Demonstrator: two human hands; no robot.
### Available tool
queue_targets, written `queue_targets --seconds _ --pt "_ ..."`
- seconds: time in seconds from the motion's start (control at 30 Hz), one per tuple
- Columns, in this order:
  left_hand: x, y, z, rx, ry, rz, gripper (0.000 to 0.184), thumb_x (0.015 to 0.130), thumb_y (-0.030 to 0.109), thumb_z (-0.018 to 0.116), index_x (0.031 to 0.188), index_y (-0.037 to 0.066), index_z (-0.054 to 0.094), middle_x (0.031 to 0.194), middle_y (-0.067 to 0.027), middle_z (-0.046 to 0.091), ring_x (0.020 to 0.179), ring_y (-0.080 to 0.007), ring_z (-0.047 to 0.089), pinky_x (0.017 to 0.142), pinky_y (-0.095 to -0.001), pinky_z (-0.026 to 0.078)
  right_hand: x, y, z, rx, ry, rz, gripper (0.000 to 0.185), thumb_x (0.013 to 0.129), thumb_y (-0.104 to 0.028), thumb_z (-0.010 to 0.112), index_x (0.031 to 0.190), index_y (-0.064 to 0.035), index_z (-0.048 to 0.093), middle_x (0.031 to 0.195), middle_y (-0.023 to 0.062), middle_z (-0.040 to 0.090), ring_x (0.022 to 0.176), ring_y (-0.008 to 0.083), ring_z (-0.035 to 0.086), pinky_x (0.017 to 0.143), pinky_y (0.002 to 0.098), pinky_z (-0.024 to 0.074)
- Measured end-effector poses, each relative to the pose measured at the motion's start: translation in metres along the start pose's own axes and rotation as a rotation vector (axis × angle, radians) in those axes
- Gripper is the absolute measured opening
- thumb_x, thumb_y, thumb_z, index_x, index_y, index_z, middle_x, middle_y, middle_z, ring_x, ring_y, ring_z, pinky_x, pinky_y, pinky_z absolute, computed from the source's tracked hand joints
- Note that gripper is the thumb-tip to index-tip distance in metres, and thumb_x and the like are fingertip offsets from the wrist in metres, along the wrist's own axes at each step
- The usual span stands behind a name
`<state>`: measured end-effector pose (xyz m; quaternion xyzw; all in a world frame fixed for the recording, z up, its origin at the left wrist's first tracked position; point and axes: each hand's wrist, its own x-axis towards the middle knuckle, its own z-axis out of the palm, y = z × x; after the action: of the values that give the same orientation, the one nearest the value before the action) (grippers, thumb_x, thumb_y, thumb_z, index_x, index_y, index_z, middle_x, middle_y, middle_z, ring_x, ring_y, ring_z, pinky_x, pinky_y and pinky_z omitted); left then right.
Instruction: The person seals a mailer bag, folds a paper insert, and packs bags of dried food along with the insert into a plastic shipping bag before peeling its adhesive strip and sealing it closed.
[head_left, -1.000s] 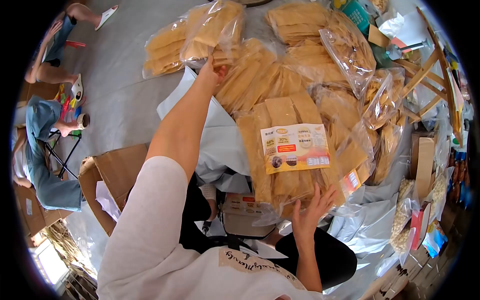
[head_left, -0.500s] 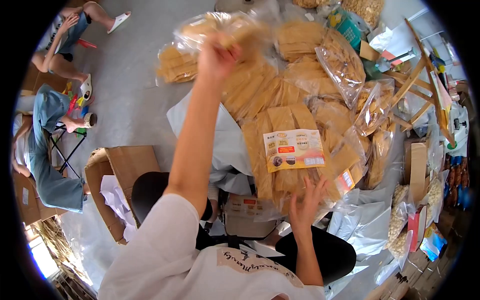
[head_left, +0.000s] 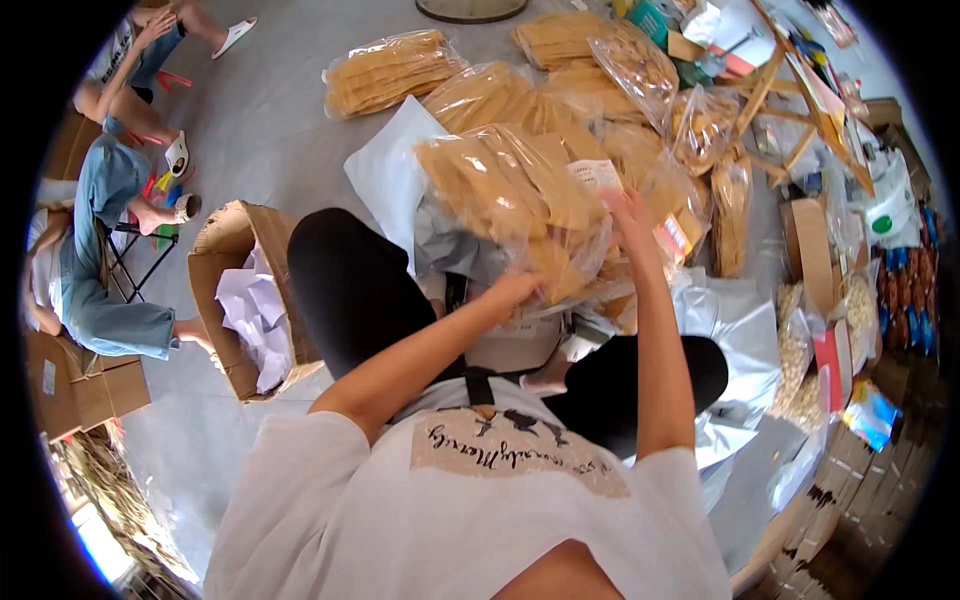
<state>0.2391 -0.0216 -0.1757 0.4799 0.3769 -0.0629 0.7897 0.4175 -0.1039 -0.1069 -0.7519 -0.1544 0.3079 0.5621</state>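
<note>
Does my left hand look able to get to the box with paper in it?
Probably, but not straight across: your left hand is at a bag, and your left knee lies between it and the box. Over the knee looks free.

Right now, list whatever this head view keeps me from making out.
All in the head view:
Label near the right hand: print too small and blurred to read.
Left hand: fingertips blurred against the bag of tan sheets, so its grip is unclear.
Cardboard box: bottom hidden by crumpled paper.
Round object: cut off by the top edge.
</note>
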Motion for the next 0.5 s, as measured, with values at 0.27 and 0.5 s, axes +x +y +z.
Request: queue_targets --seconds 0.27,0.5 --pt "0.042 -0.13 -0.057 0.742 0.05 0.189 0.026 0.074 0.017 0.064 0.096 0.001 0.061 0.085 -0.0098 0.063 0.079 -0.0213 0.058 0.073 -0.0301 0.045 0.006 0.07 0.062 -1.152 0.079 -0.056 0.08 0.064 -0.048 0.068 0.115 0.0103 0.046 0.1 0.0218 0.059 0.098 0.0325 0.055 0.081 0.0387 0.0442" --pt "-0.037 -0.054 -0.031 0.732 0.027 0.452 0.024 0.076 0.02 0.063 0.088 -0.001 0.06 0.081 -0.0128 0.062 0.076 -0.0245 0.058 0.071 -0.034 0.045 0.013 0.084 0.036 -0.531 -0.128 0.131 0.076 0.058 -0.053 0.071 0.105 0.0044 0.057 0.103 0.0168 0.058 0.095 0.0275 0.054 0.077 0.0412 0.0424"
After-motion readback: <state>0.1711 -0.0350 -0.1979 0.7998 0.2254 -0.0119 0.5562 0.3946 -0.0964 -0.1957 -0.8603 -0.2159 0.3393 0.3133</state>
